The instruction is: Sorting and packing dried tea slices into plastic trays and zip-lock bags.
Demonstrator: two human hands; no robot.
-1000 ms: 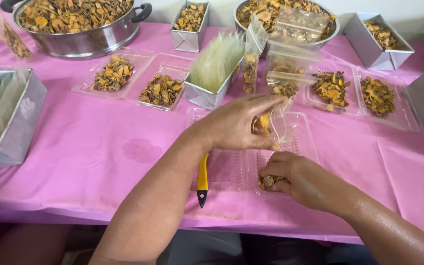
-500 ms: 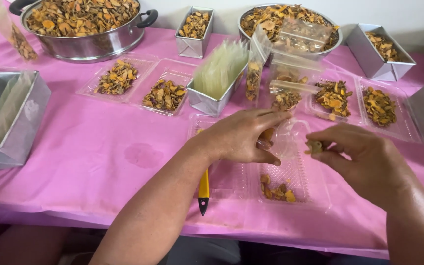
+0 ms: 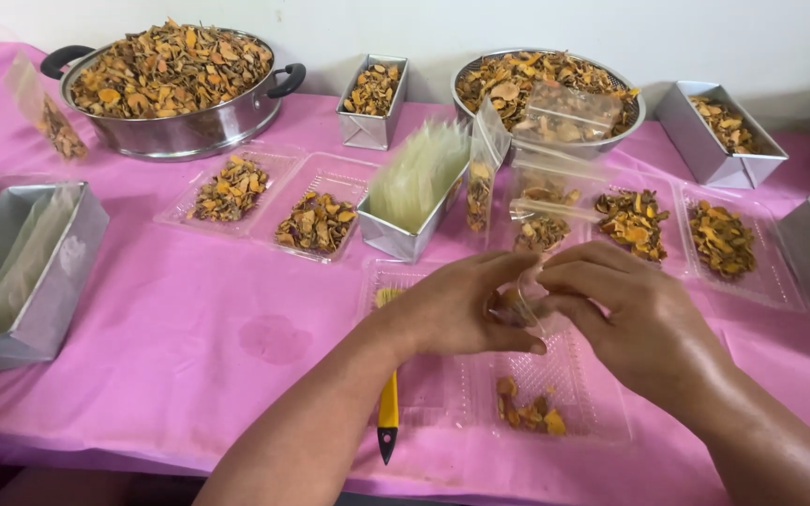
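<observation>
Bright, even daylight, soft from above. Faint shadows under both hands on the pink surface [image 3: 189,319]. Mild glare on the steel pot [image 3: 180,131], upper left. Focus sharp; slight blur at fingertips.

The person's left hand [image 3: 457,314] and right hand [image 3: 625,314] are bare, with no gloves, rings, watch or sleeves on the forearms.

Small food-packing workspace, likely home-scale. Long table under a pink plastic cloth [image 3: 142,319], set against a plain white wall [image 3: 405,23]. Far side: steel pot [image 3: 175,89] and steel bowl [image 3: 547,94] heaped with dried orange-brown slices. Clear plastic trays [image 3: 316,220], metal tins [image 3: 372,89] and small clear bags [image 3: 419,173] stand in rows.
</observation>
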